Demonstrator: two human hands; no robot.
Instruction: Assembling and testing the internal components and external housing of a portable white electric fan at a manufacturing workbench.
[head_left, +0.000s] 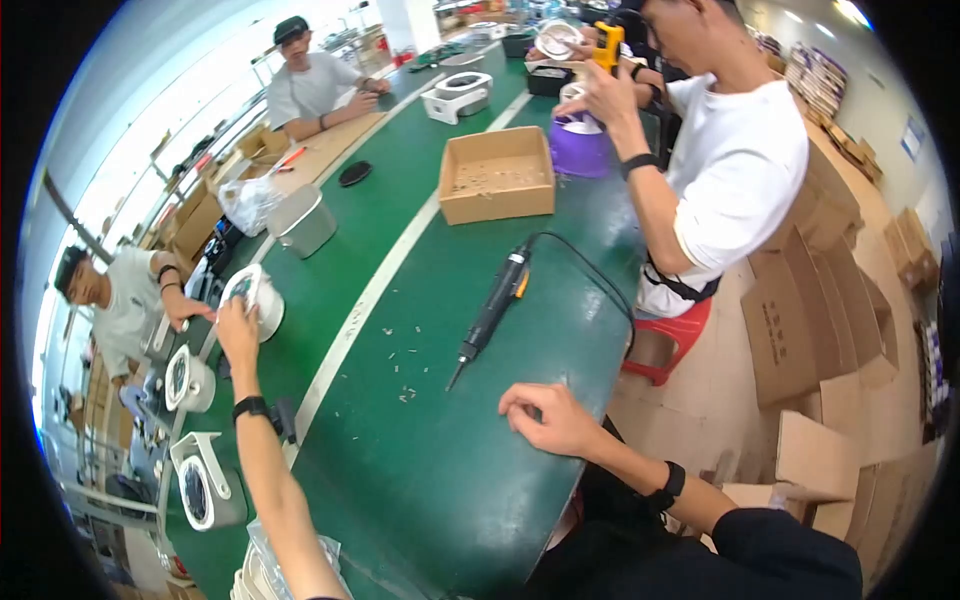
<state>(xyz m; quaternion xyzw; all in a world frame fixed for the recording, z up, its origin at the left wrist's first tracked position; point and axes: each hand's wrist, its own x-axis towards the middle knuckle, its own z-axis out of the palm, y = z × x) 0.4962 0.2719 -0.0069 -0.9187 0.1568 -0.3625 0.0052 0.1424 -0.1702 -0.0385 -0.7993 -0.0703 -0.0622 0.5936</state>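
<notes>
My left arm stretches out to the far left. The fingers of my left hand [238, 332] close on the near rim of a white round housing [268, 308], which has green and dark parts showing inside its opening. Part of the grip is hidden behind my hand. My right hand [550, 418] rests near the right edge of the green table [420, 480], fingers curled in, with nothing visible in them. Between my hands, closer to the right one, lies a black electric screwdriver [495, 305] with a yellow-orange lever, its bit pointing toward me and its cable curving right.
Small screws [403, 365] lie scattered left of the screwdriver. Beyond it stands a cardboard tray [497, 178]. More white housings [190, 380] line the left edge, near a grey bin [302, 222]. A co-worker [740, 170] sits at right with a purple container [580, 150]; others work opposite.
</notes>
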